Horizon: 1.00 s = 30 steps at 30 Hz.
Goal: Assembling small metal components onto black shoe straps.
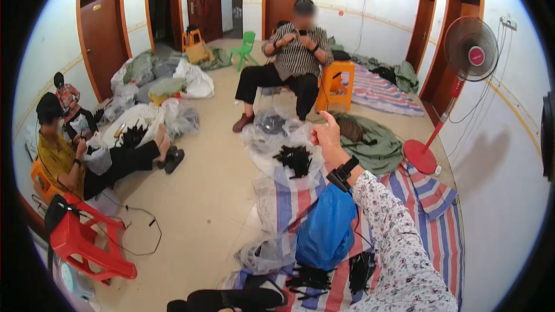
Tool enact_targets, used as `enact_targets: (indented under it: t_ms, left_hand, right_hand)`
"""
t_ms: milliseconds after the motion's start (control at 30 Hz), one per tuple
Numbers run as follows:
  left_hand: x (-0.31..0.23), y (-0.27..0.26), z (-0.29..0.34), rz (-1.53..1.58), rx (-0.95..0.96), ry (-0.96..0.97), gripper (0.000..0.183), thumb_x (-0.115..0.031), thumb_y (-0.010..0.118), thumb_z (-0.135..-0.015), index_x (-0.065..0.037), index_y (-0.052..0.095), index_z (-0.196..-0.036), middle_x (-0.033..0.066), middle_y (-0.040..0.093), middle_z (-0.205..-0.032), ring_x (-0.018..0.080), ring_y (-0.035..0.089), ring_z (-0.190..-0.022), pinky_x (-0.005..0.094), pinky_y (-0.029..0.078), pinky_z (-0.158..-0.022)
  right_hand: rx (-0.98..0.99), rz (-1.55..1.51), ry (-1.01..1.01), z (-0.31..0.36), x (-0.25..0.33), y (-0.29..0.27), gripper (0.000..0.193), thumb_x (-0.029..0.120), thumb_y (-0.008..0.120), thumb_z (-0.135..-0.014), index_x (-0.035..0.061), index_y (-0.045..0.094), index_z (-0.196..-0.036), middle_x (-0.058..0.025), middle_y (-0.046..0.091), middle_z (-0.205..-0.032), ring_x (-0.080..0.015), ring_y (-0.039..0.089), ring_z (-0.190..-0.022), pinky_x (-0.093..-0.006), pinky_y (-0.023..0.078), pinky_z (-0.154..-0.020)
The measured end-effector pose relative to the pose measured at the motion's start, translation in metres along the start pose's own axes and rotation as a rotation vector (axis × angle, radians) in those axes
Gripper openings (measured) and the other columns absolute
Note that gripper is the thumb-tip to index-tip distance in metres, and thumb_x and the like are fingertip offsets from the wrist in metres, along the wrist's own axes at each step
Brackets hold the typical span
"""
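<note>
Black strips [293, 160] lie heaped on clear plastic [262, 145] near our raised right hand [328, 136]. Its grip looks empty, forefinger extended, other fingers curled; left hand out of view. We judge strips light, flexible, prone to tangling: best taken mid-length, in small bunches.

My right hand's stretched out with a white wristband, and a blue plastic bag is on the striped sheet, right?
Not quite: the head view shows a black wristband, not a white one. Your right hand is stretched out, and the blue plastic bag is on the striped sheet.
</note>
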<state>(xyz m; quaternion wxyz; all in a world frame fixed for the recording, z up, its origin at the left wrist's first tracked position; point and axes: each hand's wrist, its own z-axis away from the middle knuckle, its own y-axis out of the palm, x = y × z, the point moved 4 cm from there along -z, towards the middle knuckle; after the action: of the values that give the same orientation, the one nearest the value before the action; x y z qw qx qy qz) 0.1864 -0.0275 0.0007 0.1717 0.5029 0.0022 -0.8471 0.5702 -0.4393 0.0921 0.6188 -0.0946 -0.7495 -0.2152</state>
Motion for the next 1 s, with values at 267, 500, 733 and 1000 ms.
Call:
enact_targets:
  t_ms: [267, 500, 733, 1000]
  left_hand:
    - [-0.008, 0.012, 0.000, -0.084, -0.008, 0.061, 0.021, -0.016, 0.057, -0.093, 0.002, 0.068, -0.088, 0.0026, 0.065, -0.078, 0.0076, 0.053, -0.065, 0.0215, 0.042, -0.061]
    - [-0.008, 0.007, 0.003, -0.125, -0.050, 0.107, 0.022, -0.015, 0.056, -0.094, 0.002, 0.068, -0.089, 0.0027, 0.065, -0.077, 0.0079, 0.052, -0.064, 0.0216, 0.040, -0.059]
    - [-0.002, 0.008, -0.006, -0.122, -0.036, 0.087, 0.023, -0.016, 0.056, -0.094, 0.003, 0.068, -0.089, 0.0029, 0.064, -0.076, 0.0079, 0.052, -0.063, 0.0217, 0.040, -0.058]
    - [-0.004, 0.007, -0.001, -0.109, -0.063, 0.093, 0.023, -0.017, 0.056, -0.094, 0.002, 0.068, -0.086, 0.0015, 0.063, -0.073, 0.0068, 0.051, -0.062, 0.0220, 0.040, -0.058]
  right_hand:
    - [0.054, -0.022, 0.345, 0.068, -0.150, -0.026, 0.051, -0.003, 0.054, -0.079, 0.0057, 0.045, -0.128, -0.0103, 0.058, -0.064, -0.0178, 0.052, -0.043, -0.0317, 0.040, -0.037]
    - [0.412, 0.061, 0.624, 0.222, -0.259, -0.029, 0.020, 0.008, 0.055, -0.086, -0.0005, 0.061, -0.104, -0.0044, 0.059, -0.067, -0.0135, 0.055, -0.051, -0.0271, 0.044, -0.046]
    - [0.359, 0.004, 1.075, 0.356, -0.310, -0.050, 0.014, 0.016, 0.059, -0.090, 0.0028, 0.063, -0.091, -0.0038, 0.058, -0.064, -0.0114, 0.052, -0.050, -0.0254, 0.041, -0.044]
    - [0.393, 0.103, 1.105, 0.378, -0.303, -0.047, 0.013, 0.011, 0.055, -0.092, 0.0017, 0.062, -0.096, -0.0030, 0.055, -0.064, -0.0117, 0.050, -0.047, -0.0251, 0.038, -0.039]
